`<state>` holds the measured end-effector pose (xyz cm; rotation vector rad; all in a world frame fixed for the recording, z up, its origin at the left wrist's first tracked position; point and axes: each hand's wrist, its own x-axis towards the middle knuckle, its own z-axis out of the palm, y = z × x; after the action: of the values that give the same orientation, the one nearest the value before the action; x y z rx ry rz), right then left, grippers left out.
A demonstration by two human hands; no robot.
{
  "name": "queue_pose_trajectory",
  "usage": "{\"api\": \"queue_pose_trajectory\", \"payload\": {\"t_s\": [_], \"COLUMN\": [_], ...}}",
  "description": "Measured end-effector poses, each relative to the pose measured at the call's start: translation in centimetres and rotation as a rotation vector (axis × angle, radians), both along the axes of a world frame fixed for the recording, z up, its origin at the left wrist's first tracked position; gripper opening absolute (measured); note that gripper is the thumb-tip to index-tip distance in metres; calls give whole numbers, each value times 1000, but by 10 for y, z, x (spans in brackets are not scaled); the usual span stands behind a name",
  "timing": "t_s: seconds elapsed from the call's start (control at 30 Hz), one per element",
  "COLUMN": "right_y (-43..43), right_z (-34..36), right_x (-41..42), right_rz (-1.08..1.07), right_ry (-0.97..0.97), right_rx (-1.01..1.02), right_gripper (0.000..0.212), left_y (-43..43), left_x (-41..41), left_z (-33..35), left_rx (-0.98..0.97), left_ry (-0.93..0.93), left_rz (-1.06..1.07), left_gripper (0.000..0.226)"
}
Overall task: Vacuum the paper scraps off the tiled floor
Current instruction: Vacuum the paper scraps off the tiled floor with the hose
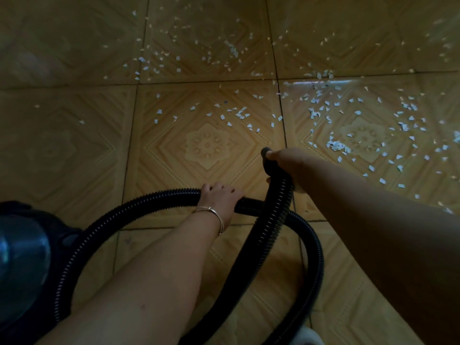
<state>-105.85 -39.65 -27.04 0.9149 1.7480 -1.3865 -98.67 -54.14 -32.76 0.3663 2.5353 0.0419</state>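
Many small white paper scraps (321, 113) lie scattered over the tan patterned tiled floor (206, 145), thickest at the right and across the far tiles. A black ribbed vacuum hose (139, 202) loops from the dark vacuum body (27, 260) at the lower left, crosses itself near the middle and rises to its open end (266, 152). My left hand (219, 197), a thin bangle on its wrist, grips the hose where it lies low across the floor. My right hand (286, 163) holds the hose just below its end, above a tile without scraps.
The vacuum body with its clear dust bin sits at the lower left edge. The hose loop covers the floor in front of me. A pale object (307, 336) peeks out at the bottom edge. The near-left tiles carry almost no scraps.
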Motion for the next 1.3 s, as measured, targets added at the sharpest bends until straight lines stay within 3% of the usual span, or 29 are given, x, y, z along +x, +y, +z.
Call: {"api": "queue_pose_trajectory", "payload": {"t_s": [0.23, 0.3, 0.4, 0.47, 0.63, 0.77, 0.97, 1.17, 1.3], "right_y": [20, 26, 32, 34, 28, 30, 36, 54, 68], "right_z": [38, 49, 68, 77, 113, 146, 186, 219, 232], "right_x": [17, 20, 25, 29, 57, 66, 44, 16, 12], "right_rz": [-71, -95, -125, -135, -99, -140, -45, 148, 176], "right_ry": [-38, -41, -40, -54, -75, -87, 13, 57, -24], "right_rx": [-7, 1, 38, 51, 93, 49, 58, 67, -10], "right_gripper": [26, 20, 26, 38, 33, 25, 42, 39, 31], "left_y": [23, 26, 26, 22, -4, -19, -5, 22, 33], "left_x": [10, 18, 32, 43, 65, 71, 43, 15, 11], "left_z": [68, 86, 120, 134, 173, 203, 251, 282, 288], "left_rx": [70, 233, 602, 674, 734, 833, 664, 686, 493], "left_ry": [-288, -333, -500, -597, -879, -946, -904, -882, -825], "left_rz": [102, 178, 490, 545, 629, 540, 387, 420, 293], "left_gripper": [40, 38, 31, 40, 46, 79, 34, 32, 30]}}
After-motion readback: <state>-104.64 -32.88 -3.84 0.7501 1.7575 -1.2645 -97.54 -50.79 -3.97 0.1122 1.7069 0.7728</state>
